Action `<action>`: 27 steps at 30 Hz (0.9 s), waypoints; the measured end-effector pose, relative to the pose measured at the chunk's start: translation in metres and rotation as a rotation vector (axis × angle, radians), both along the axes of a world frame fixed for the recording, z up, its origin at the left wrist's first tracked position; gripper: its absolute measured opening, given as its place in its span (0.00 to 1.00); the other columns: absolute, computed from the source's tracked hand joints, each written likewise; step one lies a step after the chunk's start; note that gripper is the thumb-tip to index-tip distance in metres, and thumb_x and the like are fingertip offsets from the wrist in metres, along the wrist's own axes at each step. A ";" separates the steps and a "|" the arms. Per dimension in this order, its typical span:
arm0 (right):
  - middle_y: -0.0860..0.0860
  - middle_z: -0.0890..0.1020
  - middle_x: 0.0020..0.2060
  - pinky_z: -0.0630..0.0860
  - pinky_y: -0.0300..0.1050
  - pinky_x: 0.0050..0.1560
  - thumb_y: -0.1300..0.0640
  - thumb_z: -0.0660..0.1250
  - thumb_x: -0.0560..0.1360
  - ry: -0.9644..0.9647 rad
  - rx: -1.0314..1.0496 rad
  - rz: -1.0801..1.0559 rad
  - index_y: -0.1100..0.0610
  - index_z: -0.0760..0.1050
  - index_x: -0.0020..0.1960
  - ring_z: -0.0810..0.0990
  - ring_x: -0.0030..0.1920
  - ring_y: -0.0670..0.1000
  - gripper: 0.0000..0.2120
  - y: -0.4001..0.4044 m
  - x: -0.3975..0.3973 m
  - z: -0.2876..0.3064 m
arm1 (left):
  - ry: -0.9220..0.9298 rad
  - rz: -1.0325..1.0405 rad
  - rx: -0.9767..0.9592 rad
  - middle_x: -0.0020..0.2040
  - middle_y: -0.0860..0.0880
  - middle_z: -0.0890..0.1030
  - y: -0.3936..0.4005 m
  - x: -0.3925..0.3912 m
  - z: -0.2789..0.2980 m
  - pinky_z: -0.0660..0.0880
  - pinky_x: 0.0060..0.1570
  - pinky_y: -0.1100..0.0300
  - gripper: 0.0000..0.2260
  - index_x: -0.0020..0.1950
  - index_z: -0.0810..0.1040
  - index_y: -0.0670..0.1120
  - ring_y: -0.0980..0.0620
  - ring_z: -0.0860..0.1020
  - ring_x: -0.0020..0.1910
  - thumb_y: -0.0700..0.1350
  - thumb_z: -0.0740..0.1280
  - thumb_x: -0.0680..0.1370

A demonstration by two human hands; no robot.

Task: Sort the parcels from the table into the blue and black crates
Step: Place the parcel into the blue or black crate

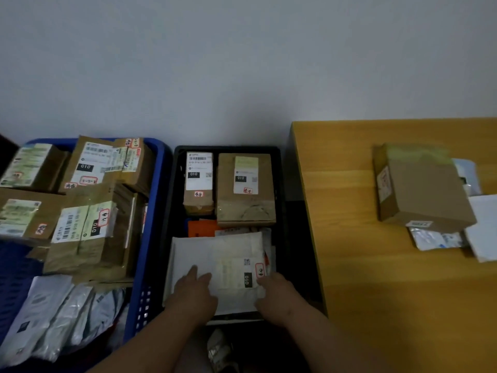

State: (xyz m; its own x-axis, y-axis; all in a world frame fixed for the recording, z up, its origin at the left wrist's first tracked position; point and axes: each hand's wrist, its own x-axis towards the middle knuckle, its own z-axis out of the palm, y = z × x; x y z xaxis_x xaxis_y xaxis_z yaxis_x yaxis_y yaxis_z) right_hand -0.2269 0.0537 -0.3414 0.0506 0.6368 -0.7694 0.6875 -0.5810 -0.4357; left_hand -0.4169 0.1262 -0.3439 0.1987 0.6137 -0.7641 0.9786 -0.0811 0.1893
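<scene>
**Most parcels crated; a small pile still waits on the worktop**

A white padded envelope point(215, 270) lies flat in the near half of the black crate point(281, 184), on top of other flat mail. The left hand point(192, 290) rests on its near-left part with the fingers point(199, 275) stretched out and flat, pressing rather than gripping. The right hand point(277, 294) sits at the envelope's near-right edge; its fingers point(265, 284) touch the label corner, but whether they curl under the edge or only rest there cannot be told.

Beyond the fingertips, at the far end of the same crate, two brown boxes point(246, 189) stand side by side, with an orange packet point(201, 228) between them and the envelope. To the left of the left hand, the blue crate point(150, 238) is heaped with labelled brown parcels point(88, 232), and grey poly bags point(53, 313) fill its near end.

To the right of the right hand, well apart, the worktop point(363, 265) carries one brown carton point(419, 189) lying over a few flat white and silvery packets point(435, 239).

As a judgement, the sorting is far along: both crates are well filled, this envelope is just being settled, and only the carton and the few packets beneath it remain to be sorted.
</scene>
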 end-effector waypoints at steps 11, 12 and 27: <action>0.52 0.73 0.64 0.67 0.42 0.65 0.54 0.61 0.81 -0.108 0.442 -0.010 0.55 0.72 0.69 0.71 0.65 0.52 0.17 -0.028 0.126 0.097 | -0.211 0.012 0.305 0.79 0.48 0.55 -0.048 0.144 0.089 0.63 0.72 0.54 0.26 0.77 0.62 0.53 0.47 0.56 0.77 0.56 0.62 0.80; 0.51 0.72 0.66 0.66 0.42 0.66 0.54 0.60 0.81 -0.121 0.454 -0.026 0.55 0.71 0.70 0.70 0.66 0.51 0.18 -0.037 0.145 0.103 | -0.241 0.011 0.322 0.79 0.48 0.57 -0.054 0.158 0.095 0.64 0.71 0.53 0.26 0.76 0.64 0.53 0.48 0.58 0.76 0.56 0.63 0.79; 0.52 0.72 0.68 0.71 0.45 0.64 0.54 0.61 0.81 -0.390 0.271 -0.455 0.54 0.72 0.70 0.73 0.66 0.52 0.18 -0.168 0.321 0.103 | -0.387 -0.166 0.155 0.76 0.49 0.63 -0.112 0.331 0.127 0.67 0.69 0.56 0.26 0.77 0.60 0.51 0.49 0.67 0.72 0.53 0.62 0.81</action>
State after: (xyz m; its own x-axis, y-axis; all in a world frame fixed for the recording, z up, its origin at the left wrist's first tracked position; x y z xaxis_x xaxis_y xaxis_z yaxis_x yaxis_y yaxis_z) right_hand 0.0941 -0.1140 -0.2388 0.6031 0.6546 -0.4559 0.5363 -0.7558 -0.3758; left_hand -0.0858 0.0146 -0.2173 0.5575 0.6507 -0.5156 0.8093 -0.2874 0.5123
